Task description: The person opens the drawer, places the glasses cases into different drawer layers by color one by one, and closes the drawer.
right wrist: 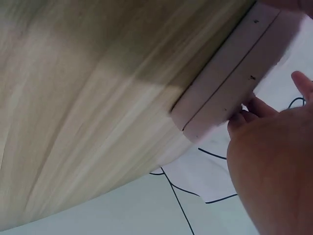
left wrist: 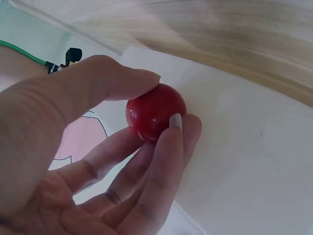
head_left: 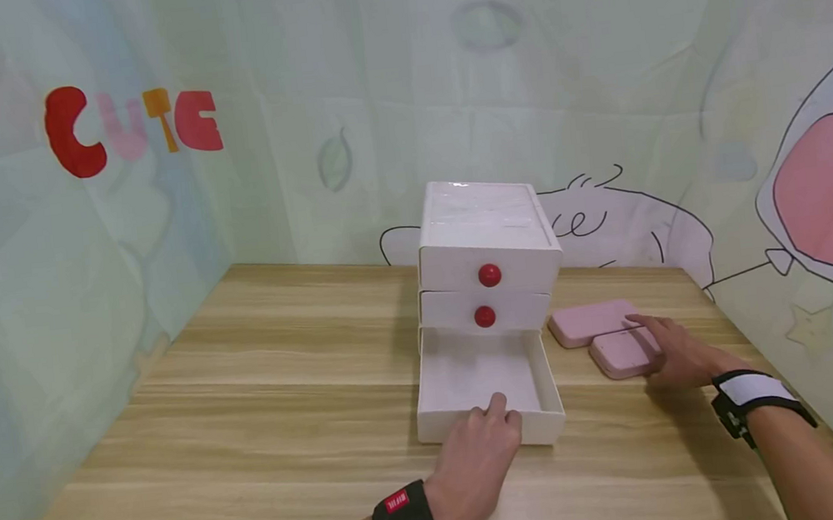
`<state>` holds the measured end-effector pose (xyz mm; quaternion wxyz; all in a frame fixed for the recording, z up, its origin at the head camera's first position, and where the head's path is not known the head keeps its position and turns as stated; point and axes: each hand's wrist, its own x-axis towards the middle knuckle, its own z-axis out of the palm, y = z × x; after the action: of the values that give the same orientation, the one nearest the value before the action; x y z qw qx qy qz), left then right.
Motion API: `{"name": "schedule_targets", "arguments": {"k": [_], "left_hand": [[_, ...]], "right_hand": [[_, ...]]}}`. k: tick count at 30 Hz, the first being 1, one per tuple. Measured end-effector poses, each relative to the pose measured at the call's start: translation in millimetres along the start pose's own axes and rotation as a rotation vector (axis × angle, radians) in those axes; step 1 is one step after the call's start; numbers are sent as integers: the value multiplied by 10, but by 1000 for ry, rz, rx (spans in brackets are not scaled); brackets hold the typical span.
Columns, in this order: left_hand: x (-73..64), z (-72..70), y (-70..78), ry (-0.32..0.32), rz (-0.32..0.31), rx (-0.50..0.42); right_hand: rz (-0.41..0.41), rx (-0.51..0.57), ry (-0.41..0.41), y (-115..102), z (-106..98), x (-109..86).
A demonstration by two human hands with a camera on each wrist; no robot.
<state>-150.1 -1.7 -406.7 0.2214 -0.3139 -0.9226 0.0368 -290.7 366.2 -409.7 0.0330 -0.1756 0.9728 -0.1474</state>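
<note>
A small white chest of drawers [head_left: 487, 215] stands on the table, its lowest drawer [head_left: 472, 372] pulled out and the upper two closed. My left hand [head_left: 477, 463] is at the front of that drawer. In the left wrist view, thumb and fingertips pinch its round red knob [left wrist: 154, 111]. Off to the right, my right hand [head_left: 677, 352] spans the right end of a small pink case [head_left: 621, 353], fingers at its far edge and thumb toward the near side. Right behind it lies a longer pink case [head_left: 591, 320]. The right wrist view shows curled fingers [right wrist: 259, 110] against a pink case's side.
Red knobs mark the top drawer [head_left: 489, 275] and the middle drawer [head_left: 485, 316]. Under everything is a wood-grain table [head_left: 287, 406]. A printed cloth backdrop [head_left: 338, 75] rises along its back and sides, close behind the chest.
</note>
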Motion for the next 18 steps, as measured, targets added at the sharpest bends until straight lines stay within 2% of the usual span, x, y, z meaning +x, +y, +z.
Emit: {"name": "schedule_targets", "arguments": {"k": [3, 10, 18], "left_hand": [[3, -19, -10, 2, -4, 7], [11, -21, -25, -3, 1, -6], [7, -17, -23, -7, 5, -4]], "right_hand": [[5, 31, 3, 16, -6, -8], [71, 51, -32, -5, -80, -5], [-1, -9, 6, 51, -55, -41]]}}
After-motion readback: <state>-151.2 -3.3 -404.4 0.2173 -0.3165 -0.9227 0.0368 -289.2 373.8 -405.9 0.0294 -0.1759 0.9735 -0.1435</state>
